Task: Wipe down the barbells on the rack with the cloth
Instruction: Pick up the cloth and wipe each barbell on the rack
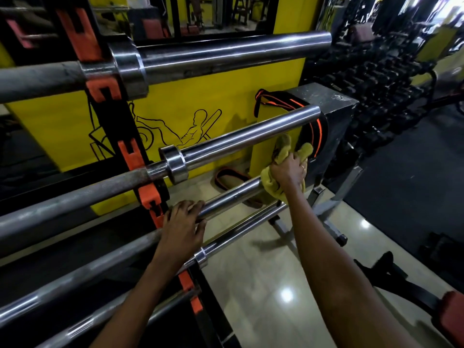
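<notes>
Gym room with yellow wall (pixel 200 96) carrying a black line drawing, glossy pale tiled floor (pixel 276 285) open to the right of the rack, dark matting further right beside rows of black dumbbells (pixel 376 79). Black upright rack (pixel 113 126) with orange hook plates, holding several steel barbells stacked in tiers, sleeves jutting right into free air. Top barbell (pixel 226 54) thick, polished, with a broad collar; second barbell (pixel 241 139) smooth and mirror-bright on the sleeve, dull and knurled on the shaft left of its collar. Third barbell (pixel 233 197) chrome, round, its far end wrapped by the cloth (pixel 272 183). Thinner bar (pixel 238 232) lowest and nearest. Black block (pixel 334 114) just beyond the sleeve ends, a black-and-orange belt draped against it. Right hand (pixel 288 172) closed in a tight grip over the yellow, soft, crumpled cloth at the end of the third sleeve, loose folds sticking up. Left hand (pixel 183 227) resting on the same barbell near the rack, fingers curled loosely over the sleeve.
</notes>
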